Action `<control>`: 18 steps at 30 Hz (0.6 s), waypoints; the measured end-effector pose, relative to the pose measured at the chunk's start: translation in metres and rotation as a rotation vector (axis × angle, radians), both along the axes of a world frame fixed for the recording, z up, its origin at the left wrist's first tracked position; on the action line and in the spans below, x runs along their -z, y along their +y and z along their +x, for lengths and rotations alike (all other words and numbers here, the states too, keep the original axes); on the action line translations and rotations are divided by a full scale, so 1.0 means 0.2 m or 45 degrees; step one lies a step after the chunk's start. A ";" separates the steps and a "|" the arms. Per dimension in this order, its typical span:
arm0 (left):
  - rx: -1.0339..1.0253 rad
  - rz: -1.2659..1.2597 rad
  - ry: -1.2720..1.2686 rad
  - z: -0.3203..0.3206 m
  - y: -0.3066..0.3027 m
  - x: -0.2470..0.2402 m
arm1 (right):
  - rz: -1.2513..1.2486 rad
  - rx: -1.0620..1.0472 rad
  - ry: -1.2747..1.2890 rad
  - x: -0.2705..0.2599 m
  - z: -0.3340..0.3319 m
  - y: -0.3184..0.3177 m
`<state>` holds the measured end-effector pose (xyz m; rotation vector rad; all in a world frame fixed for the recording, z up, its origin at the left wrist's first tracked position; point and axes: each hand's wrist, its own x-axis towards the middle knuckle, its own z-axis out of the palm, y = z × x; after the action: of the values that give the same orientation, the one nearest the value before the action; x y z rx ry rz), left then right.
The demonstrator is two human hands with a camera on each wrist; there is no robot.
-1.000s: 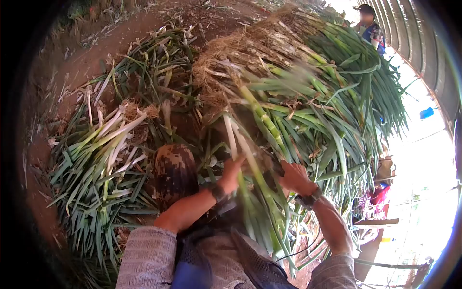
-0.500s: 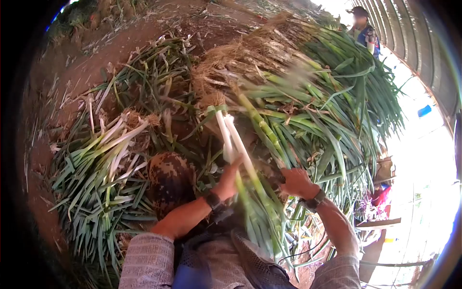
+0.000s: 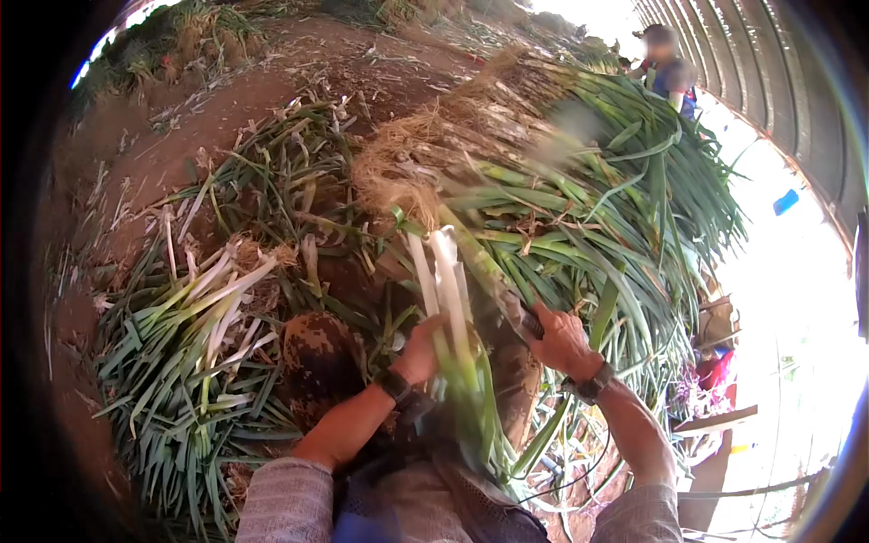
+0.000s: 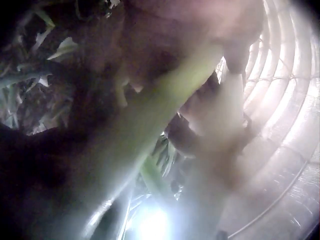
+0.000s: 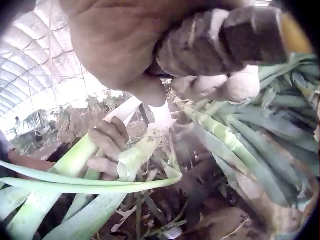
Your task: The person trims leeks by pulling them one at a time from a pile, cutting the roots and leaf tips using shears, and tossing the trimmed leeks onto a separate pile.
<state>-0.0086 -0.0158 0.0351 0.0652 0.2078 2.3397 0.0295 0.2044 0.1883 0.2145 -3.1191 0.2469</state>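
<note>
In the head view my left hand grips leeks, white ends upward and green leaves toward my lap. The right wrist view shows its fingers curled round the stems; a torn white layer hangs at one end. My right hand holds a tool by its dark wrapped handle, which has a yellow end; the working part is blurred. My right thumb is close above the torn layer. Blurred leek stems cross the left wrist view below the left hand.
A big heap of leeks with brown roots lies ahead and to the right. Cleaned leeks are piled at left, beside leaf scraps. My camouflage-clad knee is near the left hand. Another person is at the far right.
The white lower stems of the held leeks have become barer, and a torn layer now shows at the end. The left hand has shifted slightly; the right hand has moved a little to the right.
</note>
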 end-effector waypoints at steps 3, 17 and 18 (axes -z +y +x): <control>-0.057 -0.067 0.110 0.01 0.00 -0.01 | 0.225 -0.042 -0.216 -0.02 -0.04 0.03; -0.153 -0.776 0.387 0.16 0.25 0.19 | 0.237 0.129 -0.008 -0.34 -0.28 0.05; -0.114 -0.696 0.449 0.15 0.22 0.15 | 0.117 0.059 0.034 -0.39 -0.25 -0.01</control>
<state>0.0209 0.0285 0.0058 0.2005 1.0313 2.2640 -0.0211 0.2029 0.2671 0.1444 -3.1077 0.0992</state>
